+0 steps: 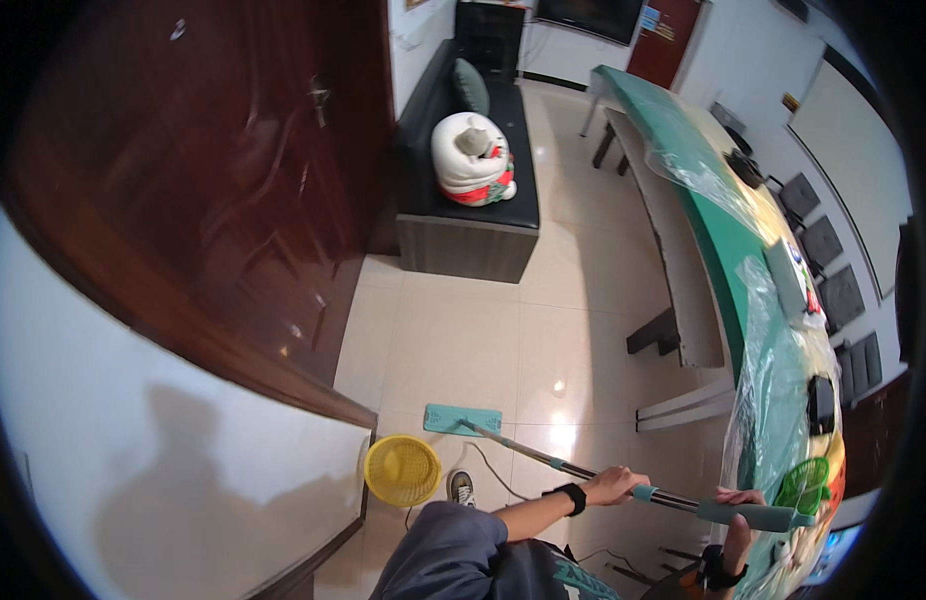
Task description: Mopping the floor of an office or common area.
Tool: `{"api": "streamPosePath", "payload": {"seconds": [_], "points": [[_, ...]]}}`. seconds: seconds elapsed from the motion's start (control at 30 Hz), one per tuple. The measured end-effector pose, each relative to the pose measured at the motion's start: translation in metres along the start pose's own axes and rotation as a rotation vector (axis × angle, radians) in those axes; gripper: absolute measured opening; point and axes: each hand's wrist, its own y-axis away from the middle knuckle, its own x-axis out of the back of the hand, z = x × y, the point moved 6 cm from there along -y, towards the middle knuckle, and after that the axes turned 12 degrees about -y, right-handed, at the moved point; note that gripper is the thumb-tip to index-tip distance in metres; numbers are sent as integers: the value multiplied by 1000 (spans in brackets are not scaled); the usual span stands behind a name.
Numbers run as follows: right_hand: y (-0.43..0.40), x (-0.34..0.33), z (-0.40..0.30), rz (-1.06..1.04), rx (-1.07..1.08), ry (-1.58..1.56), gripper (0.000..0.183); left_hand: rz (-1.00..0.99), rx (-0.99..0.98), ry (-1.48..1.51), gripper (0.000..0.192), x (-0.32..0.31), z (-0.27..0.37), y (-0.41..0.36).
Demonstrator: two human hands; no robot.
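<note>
A flat mop with a teal rectangular head [463, 420] rests on the tiled floor, and its steel pole [534, 451] slants up to the right. My left hand [616, 486], with a black band on its wrist, is wrapped around the pole below a teal collar. Farther up, my right hand [739, 517] holds the wide teal grip [763, 516], fingers on the far side and thumb on the near side. A yellow plastic basket [403, 471] stands on the floor by the wall corner, just left of my shoe [461, 487] and close to the mop head.
A dark wooden door [275, 187] is at left. Ahead is a black bench [470, 247] bearing a white cushion [470, 154]. A long table with green cloth [722, 259] runs along the right, a low bench [673, 262] beside it. A cable [496, 472] lies near my foot.
</note>
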Motion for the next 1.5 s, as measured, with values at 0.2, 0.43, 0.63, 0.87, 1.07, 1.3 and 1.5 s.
{"api": "streamPosePath", "payload": {"seconds": [0.2,0.43,0.63,0.87,1.07,1.3,1.5], "points": [[63,45,-15,337,321,-543,30,88,-169,-83,18,-52,13,-3],[102,52,10,93,441,-648,33,145,-202,-216,14,-65,5,33],[79,34,36,4,350,-725,20,125,-44,-209,9,-48,-35,45],[64,-12,100,-51,-37,-405,17,249,248,-323,12,5,-106,88],[26,-97,141,-221,-109,-443,11,270,445,-538,6,65,-180,154],[9,-156,164,-498,-72,-552,17,106,731,-591,17,115,-205,190],[40,-120,158,-464,-91,-436,18,-477,779,-821,12,78,-203,167]]}}
